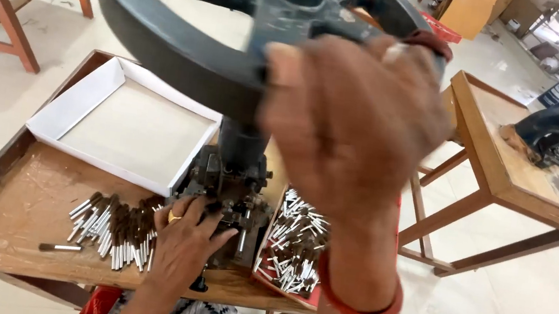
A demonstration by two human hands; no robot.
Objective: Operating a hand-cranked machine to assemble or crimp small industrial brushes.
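A dark hand press (234, 173) stands on a wooden table (14, 201), topped by a large grey-blue flywheel (166, 34). My right hand (353, 116) is raised close to the camera and grips the wheel's red-tipped handle (430, 41). My left hand (185, 242), with a ring on one finger, rests low at the press base, fingertips at the die area; whether it pinches a piece is hidden. A pile of small silver-and-brown brush pieces (113, 225) lies left of that hand. More of them fill a red tray (293, 242) on the right.
An empty white shallow cardboard tray (70, 104) sits at the table's back left. A second wooden table (508, 173) with another press stands to the right. Red-brown table legs (4, 6) rise at far left on the pale tiled floor.
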